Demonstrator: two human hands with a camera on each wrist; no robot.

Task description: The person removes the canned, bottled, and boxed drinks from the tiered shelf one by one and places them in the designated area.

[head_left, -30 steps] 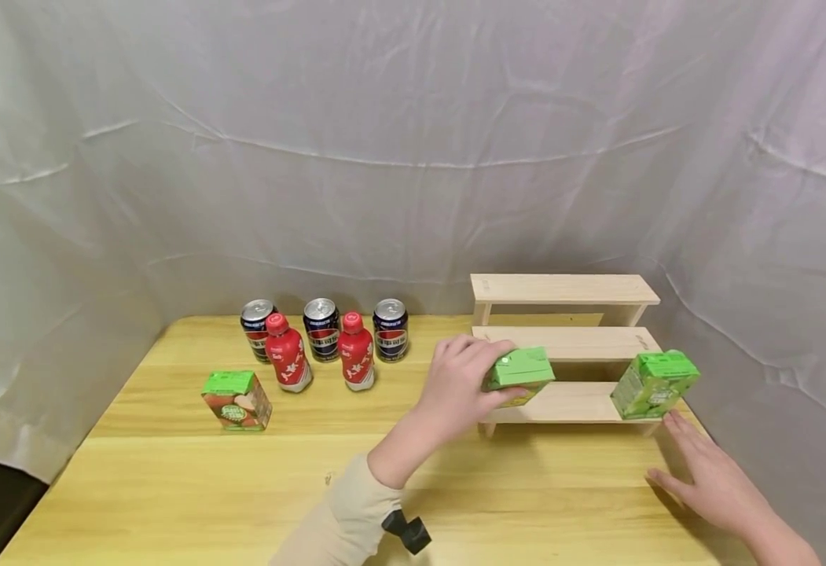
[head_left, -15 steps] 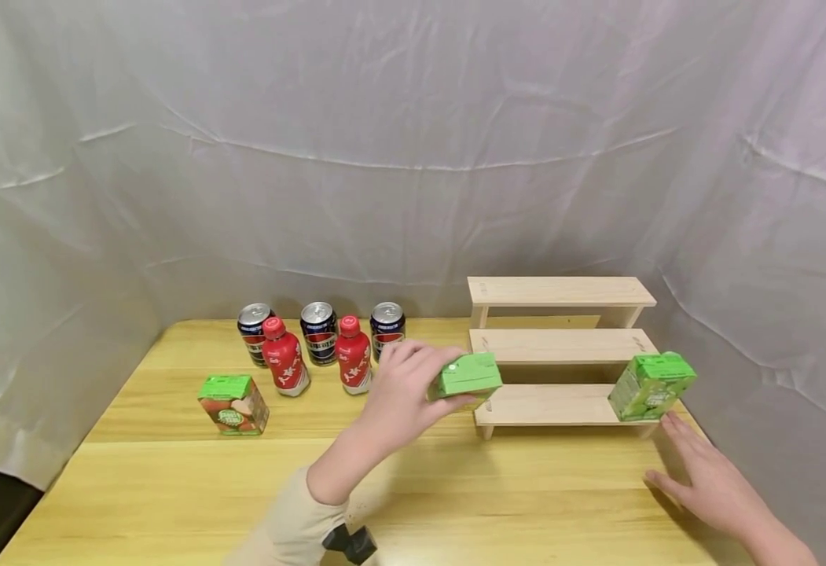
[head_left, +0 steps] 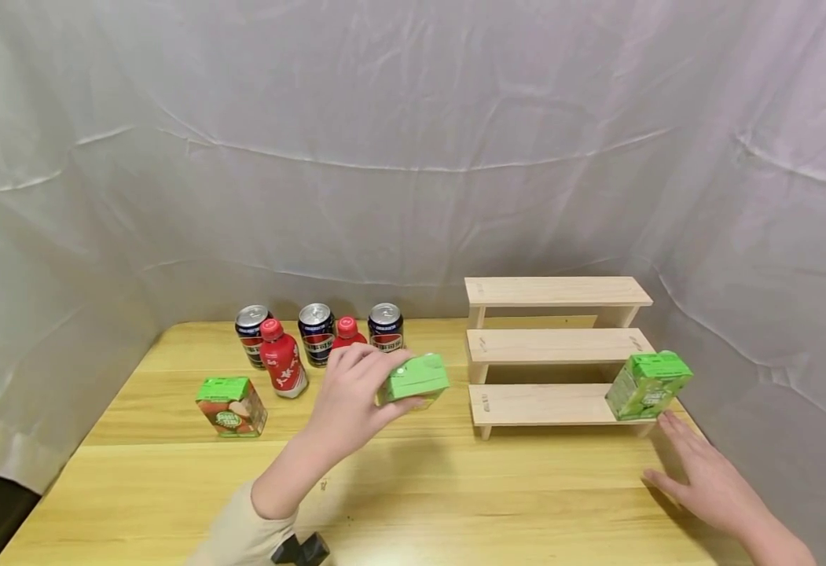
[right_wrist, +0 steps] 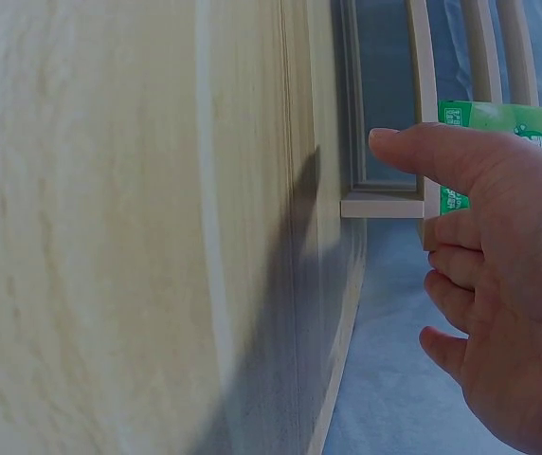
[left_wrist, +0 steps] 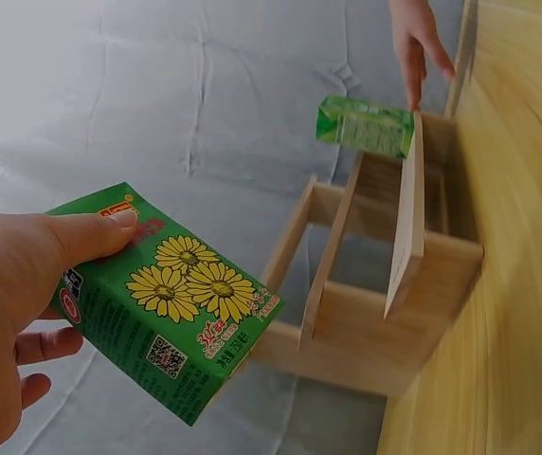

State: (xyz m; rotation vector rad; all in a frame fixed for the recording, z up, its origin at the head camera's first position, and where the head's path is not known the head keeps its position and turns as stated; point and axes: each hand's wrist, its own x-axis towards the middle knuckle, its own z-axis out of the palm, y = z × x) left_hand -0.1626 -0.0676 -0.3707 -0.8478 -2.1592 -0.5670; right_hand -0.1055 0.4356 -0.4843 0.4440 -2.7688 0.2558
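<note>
My left hand (head_left: 352,401) holds a green drink carton (head_left: 416,377) above the table, left of the wooden three-tier shelf (head_left: 540,404). In the left wrist view the carton (left_wrist: 181,303) shows yellow flowers, with the thumb lying across its flowered face. A lighter green juice carton (head_left: 647,387) stands at the right end of the lowest tier. My right hand (head_left: 710,475) is beside that end, fingers extended and thumb spread, fingertips right by the tier's corner. From the right wrist, the hand (right_wrist: 527,237) partly hides the juice carton (right_wrist: 498,116).
On the wooden table (head_left: 172,487), three dark blue cans (head_left: 316,338) stand at the back left. Two red bottles (head_left: 283,362) are before them, one partly behind my left hand. A red-and-green juice carton (head_left: 232,409) stands farther left. Grey cloth (head_left: 398,157) hangs behind and at the sides.
My left hand has carried the green drink carton leftward, from in front of the shelf to the table's middle. The right hand and the juice carton on the shelf have stayed in place.
</note>
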